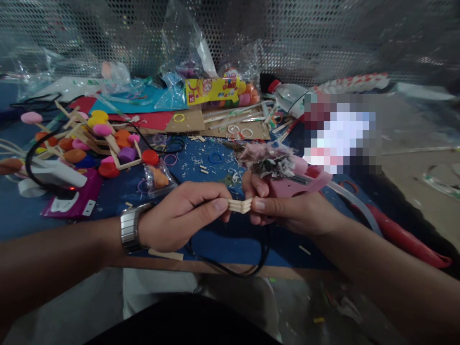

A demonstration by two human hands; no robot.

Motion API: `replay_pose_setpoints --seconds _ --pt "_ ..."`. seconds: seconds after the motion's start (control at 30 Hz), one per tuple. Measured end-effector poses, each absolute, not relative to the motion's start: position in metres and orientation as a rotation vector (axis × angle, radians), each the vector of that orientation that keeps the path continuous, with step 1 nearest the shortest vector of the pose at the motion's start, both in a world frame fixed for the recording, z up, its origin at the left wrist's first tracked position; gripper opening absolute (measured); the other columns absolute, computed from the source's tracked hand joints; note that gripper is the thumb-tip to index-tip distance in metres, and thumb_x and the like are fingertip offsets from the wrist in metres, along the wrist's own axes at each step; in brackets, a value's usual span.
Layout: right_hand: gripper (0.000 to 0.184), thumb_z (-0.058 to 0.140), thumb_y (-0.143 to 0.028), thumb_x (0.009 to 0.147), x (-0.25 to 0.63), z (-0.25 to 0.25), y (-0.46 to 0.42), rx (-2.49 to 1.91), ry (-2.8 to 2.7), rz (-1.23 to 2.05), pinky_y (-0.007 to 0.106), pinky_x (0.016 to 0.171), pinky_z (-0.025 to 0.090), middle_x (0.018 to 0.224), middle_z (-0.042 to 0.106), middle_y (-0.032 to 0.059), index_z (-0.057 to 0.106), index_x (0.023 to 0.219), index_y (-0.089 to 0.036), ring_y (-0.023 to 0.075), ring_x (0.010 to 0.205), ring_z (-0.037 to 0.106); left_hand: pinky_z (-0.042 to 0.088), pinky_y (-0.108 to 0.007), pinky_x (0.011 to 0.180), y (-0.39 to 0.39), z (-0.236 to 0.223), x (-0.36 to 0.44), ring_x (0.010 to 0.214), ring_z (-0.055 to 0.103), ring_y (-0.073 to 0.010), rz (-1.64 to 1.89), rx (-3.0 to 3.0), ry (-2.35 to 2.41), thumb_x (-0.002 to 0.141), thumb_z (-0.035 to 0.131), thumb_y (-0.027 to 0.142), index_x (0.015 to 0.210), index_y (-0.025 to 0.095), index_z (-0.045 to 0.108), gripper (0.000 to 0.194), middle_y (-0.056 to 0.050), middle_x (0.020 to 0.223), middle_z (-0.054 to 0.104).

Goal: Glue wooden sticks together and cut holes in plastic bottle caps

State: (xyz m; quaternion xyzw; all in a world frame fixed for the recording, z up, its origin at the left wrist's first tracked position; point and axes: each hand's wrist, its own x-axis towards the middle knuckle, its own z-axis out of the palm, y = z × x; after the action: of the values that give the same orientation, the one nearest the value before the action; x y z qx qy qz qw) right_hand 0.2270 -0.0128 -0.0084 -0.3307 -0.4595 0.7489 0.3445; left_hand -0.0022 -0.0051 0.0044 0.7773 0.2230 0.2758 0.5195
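Note:
Between my hands is a small piece of light wooden sticks (240, 206), laid side by side and bent at an angle near its right end. My left hand (187, 211), with a metal watch (130, 227) on its wrist, pinches the piece's left end. At the right end, the thumb and fingers of my right hand (287, 206) are closed on it. Just behind my right hand lies a pink glue gun (298, 184), its front covered with fuzzy glue and scraps. Whether my right hand touches the glue gun, I cannot tell.
Stick frames with coloured clay lumps (118, 143) stand left, by a purple power strip (81, 196). A bagged clay pack (215, 91), cardboard (187, 125) and a plastic bottle (291, 96) lie at the back. A black cable (230, 270) loops over the front edge; red-handled scissors or pliers cannot be made out.

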Motion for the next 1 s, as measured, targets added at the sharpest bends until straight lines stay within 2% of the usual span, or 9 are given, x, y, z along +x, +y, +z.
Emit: replay_pose_setpoints --seconds 0.57,0.73,1.0 --pt "0.035 0.088 -0.028 0.077 0.2287 -0.0101 -0.014 -0.735 -1.157 2.01 0.013 0.05 0.051 0.082 0.058 -0.0052 0.054 0.077 -0.019 0.0054 0.06 0.066 0.041 -0.022 0.066 -0.0052 0.0043 -0.002 0.071 0.051 -0.0097 0.675 1.862 0.514 0.105 0.045 0.028 0.084 0.015 0.061 0.029 0.001 0.077 0.058" --pt "0.04 0.092 -0.03 0.07 0.2264 -0.0085 -0.0141 -0.804 -1.163 1.974 0.013 0.046 0.048 0.078 0.059 -0.0048 0.053 0.074 -0.019 0.0065 0.057 0.065 0.041 -0.022 0.066 -0.0054 0.0042 -0.0022 0.07 0.051 -0.0096 0.66 1.876 0.513 0.105 0.044 0.027 0.084 0.015 0.061 0.029 0.001 0.077 0.058" --pt "0.043 0.091 -0.031 0.07 0.2274 -0.0093 -0.0137 -0.858 -1.229 1.935 0.014 0.047 0.047 0.078 0.058 -0.0047 0.05 0.075 -0.02 0.0055 0.057 0.058 0.043 -0.022 0.069 -0.0051 0.0049 -0.002 0.072 0.053 -0.0104 0.629 1.876 0.52 0.105 0.044 0.027 0.084 0.015 0.062 0.03 0.0 0.078 0.059"
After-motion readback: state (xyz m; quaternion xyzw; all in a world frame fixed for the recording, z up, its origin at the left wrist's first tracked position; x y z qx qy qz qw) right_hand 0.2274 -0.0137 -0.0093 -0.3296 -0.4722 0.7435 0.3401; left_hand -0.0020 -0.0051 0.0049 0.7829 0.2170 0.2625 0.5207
